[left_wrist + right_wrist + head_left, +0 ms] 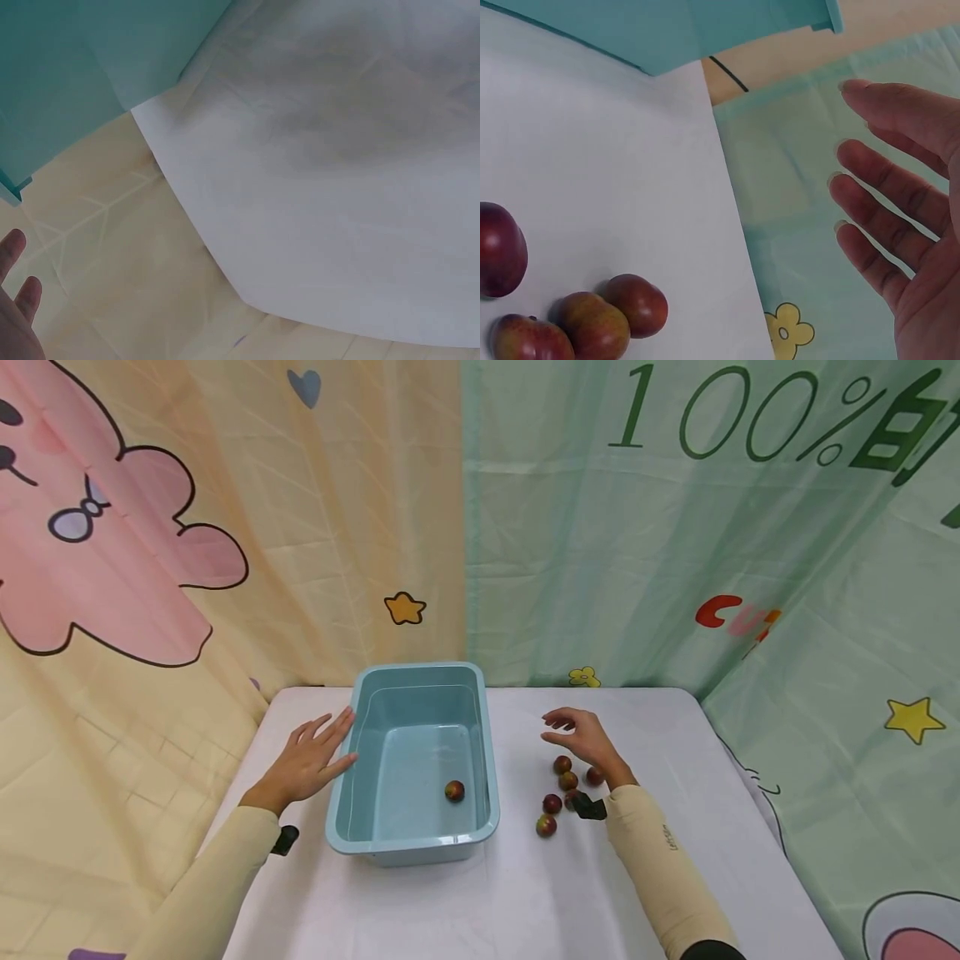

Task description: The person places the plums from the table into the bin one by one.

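A light blue plastic basin (490,768) stands on the white-covered table, with one reddish plum (454,791) lying on its floor toward the right. My left hand (303,764) rests with spread, straight fingers against the basin's left rim. To the right of the basin, my right hand (588,743) hovers above the table with loosely bent fingers and nothing in them. Several dark red plums (552,803) lie grouped below and beside that hand, partly covered by the wrist. In the right wrist view the hand (907,195) is empty, apart from the plums (592,326).
White cloth covers the table (420,914). Printed curtains (540,568) hang close behind the table and along both sides. Each wrist carries a small dark camera mount, seen beside the left sleeve (225,852) and the right sleeve (660,860).
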{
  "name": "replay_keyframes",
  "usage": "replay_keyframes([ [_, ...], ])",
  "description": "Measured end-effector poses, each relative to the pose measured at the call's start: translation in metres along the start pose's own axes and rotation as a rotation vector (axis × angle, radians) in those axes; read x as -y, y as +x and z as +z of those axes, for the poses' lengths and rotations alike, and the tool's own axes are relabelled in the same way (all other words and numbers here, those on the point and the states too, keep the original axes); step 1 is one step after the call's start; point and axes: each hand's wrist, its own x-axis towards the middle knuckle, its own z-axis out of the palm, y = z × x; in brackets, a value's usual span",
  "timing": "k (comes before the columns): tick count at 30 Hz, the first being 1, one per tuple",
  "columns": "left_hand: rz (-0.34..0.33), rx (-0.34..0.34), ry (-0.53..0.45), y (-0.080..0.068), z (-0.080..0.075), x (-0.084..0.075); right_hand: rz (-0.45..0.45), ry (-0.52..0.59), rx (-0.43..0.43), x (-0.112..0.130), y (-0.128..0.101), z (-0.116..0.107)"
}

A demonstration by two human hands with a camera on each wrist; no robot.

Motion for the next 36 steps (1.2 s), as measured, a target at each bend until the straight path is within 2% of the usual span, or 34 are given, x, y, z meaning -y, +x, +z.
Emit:
replay_keyframes([
  [6,0.010,-0.013,0.000,0.000,-0.001,0.000,0.024,0.024,0.001,-0.016,-0.005,-0.002],
  [15,0.023,-0.050,0.003,0.000,0.000,0.001,0.128,0.045,-0.004,-0.034,-0.013,0.000],
  [26,0.000,0.000,0.014,-0.001,-0.001,0.002,0.197,0.073,-0.041,-0.058,-0.023,0.004],
  [36,0.020,-0.045,0.002,0.000,0.001,0.001,0.319,0.102,-0.069,-0.077,-0.033,0.003],
])
